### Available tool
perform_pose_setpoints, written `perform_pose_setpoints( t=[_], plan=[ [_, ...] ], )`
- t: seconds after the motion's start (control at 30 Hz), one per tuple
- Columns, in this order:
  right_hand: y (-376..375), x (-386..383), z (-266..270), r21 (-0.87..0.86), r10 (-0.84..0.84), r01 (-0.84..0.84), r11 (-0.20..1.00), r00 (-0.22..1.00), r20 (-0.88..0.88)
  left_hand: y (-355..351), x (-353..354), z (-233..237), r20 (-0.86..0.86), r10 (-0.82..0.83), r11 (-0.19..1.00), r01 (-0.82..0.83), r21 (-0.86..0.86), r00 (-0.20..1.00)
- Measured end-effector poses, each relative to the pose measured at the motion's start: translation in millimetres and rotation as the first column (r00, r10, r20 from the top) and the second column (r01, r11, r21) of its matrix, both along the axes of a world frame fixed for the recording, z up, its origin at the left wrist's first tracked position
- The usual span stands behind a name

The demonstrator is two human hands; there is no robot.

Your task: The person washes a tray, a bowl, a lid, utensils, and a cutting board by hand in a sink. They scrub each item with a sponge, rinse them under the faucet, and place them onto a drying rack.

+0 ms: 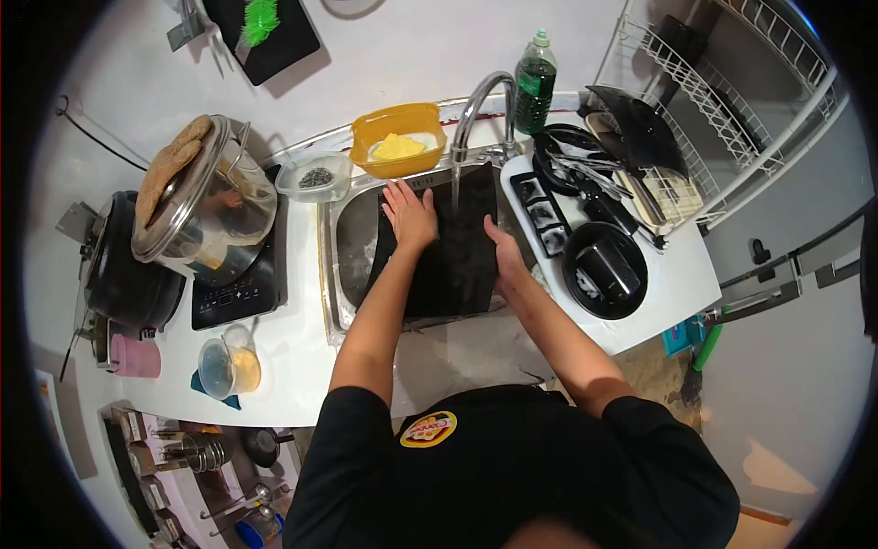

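Observation:
A black chopping board point(441, 274) stands tilted in the metal sink point(326, 274), under a thin stream from the curved tap point(469, 117). My left hand point(411, 216) lies on the upper left of its face, fingers stretched out. At the board's right edge is my right hand point(505, 256), thumb in front and the other fingers mostly hidden behind, gripping it. The board's surface looks wet. Behind the sink, near my left fingertips, a yellow tub point(373, 167) holds a yellow sponge or cloth point(398, 146).
Right of the sink are a black pan point(585, 240), a black divided tray point(541, 216) and piled utensils point(594, 169) below a wire rack point(704, 101). A soap bottle point(535, 87) stands behind. Leftward are a scourer container point(314, 183), a large clear pot point(224, 206) and a cooktop point(236, 297).

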State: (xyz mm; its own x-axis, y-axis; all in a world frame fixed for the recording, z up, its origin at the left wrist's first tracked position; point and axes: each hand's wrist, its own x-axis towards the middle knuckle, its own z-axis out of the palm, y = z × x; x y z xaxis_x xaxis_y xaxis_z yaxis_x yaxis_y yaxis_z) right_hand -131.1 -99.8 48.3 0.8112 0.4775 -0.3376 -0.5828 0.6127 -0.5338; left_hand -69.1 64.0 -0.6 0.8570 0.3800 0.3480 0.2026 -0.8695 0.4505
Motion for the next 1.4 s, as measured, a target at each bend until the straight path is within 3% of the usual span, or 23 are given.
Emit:
perform_pose_setpoints(
  t=[0.07,0.13,0.17,0.2,0.27,0.3,0.37,0.4,0.47,0.5,0.53,0.6,0.67,0.8,0.9,0.97,1.0,1.13,1.17,1.2,1.27,1.33,1.4],
  plan=[
    [-5,2,-8,-0.029,-0.018,0.017,0.999,0.999,-0.035,-19,11,-4,-0.044,0.010,1.000,-0.009,0.029,0.999],
    [-10,0,10,-0.086,-0.044,0.040,0.996,0.998,-0.042,-51,6,-3,-0.278,-0.153,0.952,0.217,0.216,0.948],
    [-10,-4,25,-0.117,-0.114,0.112,0.987,0.993,-0.011,-67,-1,-18,-0.157,-0.345,0.926,0.363,0.102,0.925],
    [-14,14,-11,-0.015,-0.097,0.098,0.995,0.993,0.063,-76,-12,-34,-0.010,-0.511,0.860,0.511,0.008,0.860],
    [-22,14,-3,-0.111,-0.264,0.283,0.953,0.951,0.159,-88,-73,31,-0.021,-0.628,0.735,0.584,-0.344,0.778],
    [-28,10,9,-0.151,-0.222,0.248,0.957,0.960,0.168,-80,-87,35,-0.034,-0.645,0.721,0.594,-0.357,0.763],
    [-36,-1,30,-0.166,-0.214,0.231,0.959,0.970,0.113,-54,-93,22,-0.256,-0.413,0.905,0.424,-0.010,0.874],
    [-39,-1,35,-0.170,-0.208,0.221,0.960,0.974,0.092,-29,-85,0,-0.221,-0.292,0.944,0.318,0.087,0.930],
    [-50,2,22,-0.113,-0.158,0.164,0.980,0.986,0.055,19,-82,3,-0.157,-0.278,0.960,0.277,-0.029,0.948],
    [-54,-2,25,-0.073,-0.132,0.133,0.988,0.991,0.021,32,-81,23,-0.386,-0.279,0.899,0.098,-0.427,0.879],
    [-57,-6,26,-0.032,-0.104,0.103,0.994,0.994,-0.015,51,-78,39,-0.468,-0.438,0.747,0.022,-0.664,0.767],
    [-57,-6,27,0.044,-0.057,0.059,0.997,0.997,-0.055,66,-83,82,-0.374,-0.585,0.421,-0.125,-0.899,0.720],
    [-48,-3,30,-0.016,-0.014,0.013,1.000,0.999,-0.049,75,-82,110,-0.218,-0.491,0.379,-0.019,-0.925,0.843],
    [-9,33,3,-0.272,0.084,-0.083,0.959,0.996,-0.007,98,-70,145,0.030,-0.448,0.332,0.198,-0.922,0.894],
    [25,71,-26,-0.484,0.241,-0.187,0.855,0.969,0.052,86,-80,162,0.169,-0.349,0.794,0.387,-0.469,0.922],
    [47,82,-19,-0.537,0.220,-0.191,0.822,0.975,-0.011,77,-90,158,0.190,-0.274,0.950,0.296,-0.100,0.943],
    [58,76,12,-0.503,0.136,-0.167,0.848,0.986,-0.099,63,-103,170,0.021,-0.181,0.979,0.182,-0.093,0.983],
    [61,81,68,-0.263,0.060,-0.137,0.955,0.957,-0.284,46,-132,137,0.057,-0.278,0.951,0.283,-0.123,0.959],
    [55,103,37,0.056,0.377,-0.373,0.926,0.924,-0.071,48,-137,115,0.133,-0.378,0.918,0.389,-0.071,0.916],
    [64,121,-4,-0.106,0.255,-0.246,0.964,0.963,0.084,46,-141,98,0.194,-0.467,0.881,0.472,0.024,0.863],
    [47,109,-9,-0.338,0.273,-0.236,0.911,0.960,0.068,36,-149,83,0.131,-0.555,0.829,0.558,0.015,0.821],
    [27,103,-19,-0.227,0.347,-0.321,0.919,0.934,0.087,20,-152,91,-0.060,-0.673,0.724,0.673,0.148,0.737],
    [9,87,-14,-0.171,0.350,-0.338,0.926,0.935,0.049,-1,-151,98,-0.110,-0.697,0.700,0.706,0.105,0.708]
  ],
)
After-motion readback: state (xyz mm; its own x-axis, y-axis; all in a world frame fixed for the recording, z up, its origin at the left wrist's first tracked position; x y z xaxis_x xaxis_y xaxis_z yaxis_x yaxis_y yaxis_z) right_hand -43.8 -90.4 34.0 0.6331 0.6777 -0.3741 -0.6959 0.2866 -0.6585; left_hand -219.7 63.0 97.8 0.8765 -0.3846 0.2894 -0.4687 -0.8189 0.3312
